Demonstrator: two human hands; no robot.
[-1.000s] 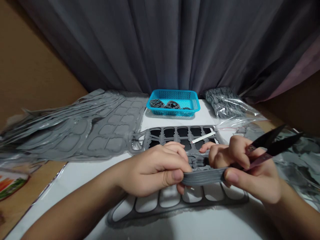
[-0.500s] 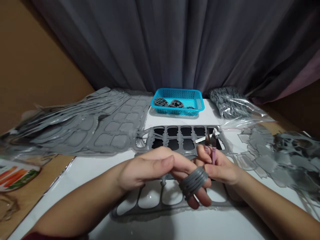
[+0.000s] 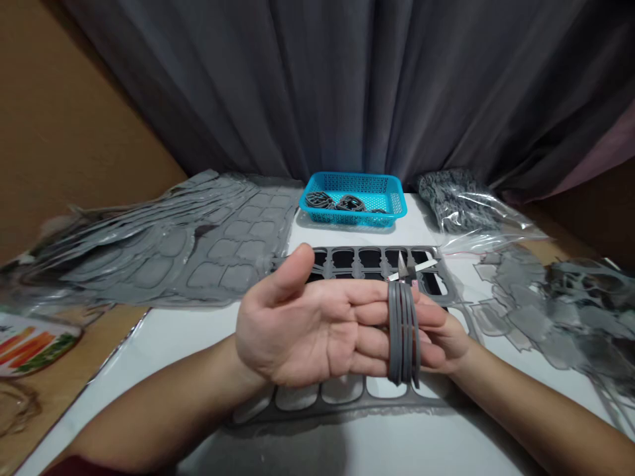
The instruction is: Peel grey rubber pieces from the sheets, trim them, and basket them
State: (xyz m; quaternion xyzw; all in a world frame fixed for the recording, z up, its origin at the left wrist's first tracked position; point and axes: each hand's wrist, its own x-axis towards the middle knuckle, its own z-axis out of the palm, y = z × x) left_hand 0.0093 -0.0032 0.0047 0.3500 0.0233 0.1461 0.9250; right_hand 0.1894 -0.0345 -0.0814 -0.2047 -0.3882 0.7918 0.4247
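My left hand is turned palm up in the middle, thumb raised and fingers stretched to the right. Around its fingers hangs a bundle of grey rubber rings, lying side by side. Directly behind those fingertips is my right hand, partly hidden by them. It holds small pink-handled snips, pointed metal blades up; most of the handle is covered. Beneath both hands lies a grey die-cut sheet with rounded openings. Farther back is another such frame with black showing through and a white strip on it.
A blue basket with several grey ring bundles stands at the back. Stacked grey sheets fill the left. Right are a clear bag of dark pieces and loose grey cut-outs. A package with a carrot picture lies front left.
My left hand has turned from curled to palm up, its fingers straightened. The rings now hang upright round the fingers. My right hand and the snips have shifted behind them.
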